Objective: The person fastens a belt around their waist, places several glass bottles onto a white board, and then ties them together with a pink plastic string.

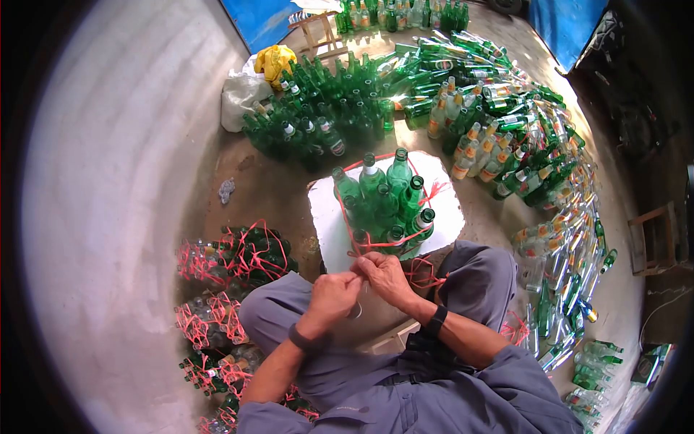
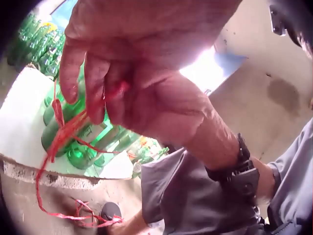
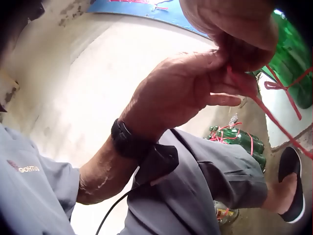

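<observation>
Close together in front of a cluster of green glass bottles [image 1: 387, 195], both hands meet at a red plastic string. My left hand [image 1: 335, 295] pinches the string, its fingertips hard against the right hand's. Thumb and fingers of my right hand [image 1: 387, 278] are also curled on the string. The red string [image 2: 61, 134] runs from the fingers, with a knotted loop near the bottles and a tail hanging below the board. More of it encircles the bottles, which stand upright on a white board [image 1: 325, 217]. The fingers partly hide the pinched part.
Bundles of bottles tied with red string [image 1: 256, 253] lie at the left. Standing green bottles [image 1: 325, 101] fill the back, and a long heap of loose bottles [image 1: 564, 239] curves along the right. A white sack [image 1: 242, 101] stands by the wall. The person's knees flank the board.
</observation>
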Tool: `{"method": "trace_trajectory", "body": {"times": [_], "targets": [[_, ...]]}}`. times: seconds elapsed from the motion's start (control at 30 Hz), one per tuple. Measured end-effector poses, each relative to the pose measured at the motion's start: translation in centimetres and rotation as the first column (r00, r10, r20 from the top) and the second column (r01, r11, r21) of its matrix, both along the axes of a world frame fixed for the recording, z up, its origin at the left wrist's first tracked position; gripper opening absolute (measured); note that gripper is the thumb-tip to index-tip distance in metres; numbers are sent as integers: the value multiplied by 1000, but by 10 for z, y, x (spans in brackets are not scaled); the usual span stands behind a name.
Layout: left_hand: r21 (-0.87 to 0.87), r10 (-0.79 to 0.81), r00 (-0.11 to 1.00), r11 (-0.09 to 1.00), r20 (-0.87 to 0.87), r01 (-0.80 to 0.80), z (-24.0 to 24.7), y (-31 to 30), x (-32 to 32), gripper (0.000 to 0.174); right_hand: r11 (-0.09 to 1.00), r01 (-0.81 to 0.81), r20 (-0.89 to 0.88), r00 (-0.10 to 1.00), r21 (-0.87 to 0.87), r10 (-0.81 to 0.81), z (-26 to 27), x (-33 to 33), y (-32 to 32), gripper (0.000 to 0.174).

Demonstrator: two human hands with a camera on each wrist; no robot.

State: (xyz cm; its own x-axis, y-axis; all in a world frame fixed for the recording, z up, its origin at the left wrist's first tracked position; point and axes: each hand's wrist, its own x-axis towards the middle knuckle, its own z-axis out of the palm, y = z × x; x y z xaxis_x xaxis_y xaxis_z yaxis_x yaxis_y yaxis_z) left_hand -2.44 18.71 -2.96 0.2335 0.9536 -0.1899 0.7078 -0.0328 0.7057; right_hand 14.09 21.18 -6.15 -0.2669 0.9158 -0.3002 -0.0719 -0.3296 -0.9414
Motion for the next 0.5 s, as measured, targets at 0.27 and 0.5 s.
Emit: {"method": "trace_trajectory", "body": {"times": [0.27,0.5], "targets": [[21,249,938,965,240,-262,14,21,24,48,1000,26,-20,999,5,-26,-12,2,-19,34],[-45,328,828,937,455,-346,-12,41,49,46,975,108,146,980,193,-138,1,4,-20,31]]}}
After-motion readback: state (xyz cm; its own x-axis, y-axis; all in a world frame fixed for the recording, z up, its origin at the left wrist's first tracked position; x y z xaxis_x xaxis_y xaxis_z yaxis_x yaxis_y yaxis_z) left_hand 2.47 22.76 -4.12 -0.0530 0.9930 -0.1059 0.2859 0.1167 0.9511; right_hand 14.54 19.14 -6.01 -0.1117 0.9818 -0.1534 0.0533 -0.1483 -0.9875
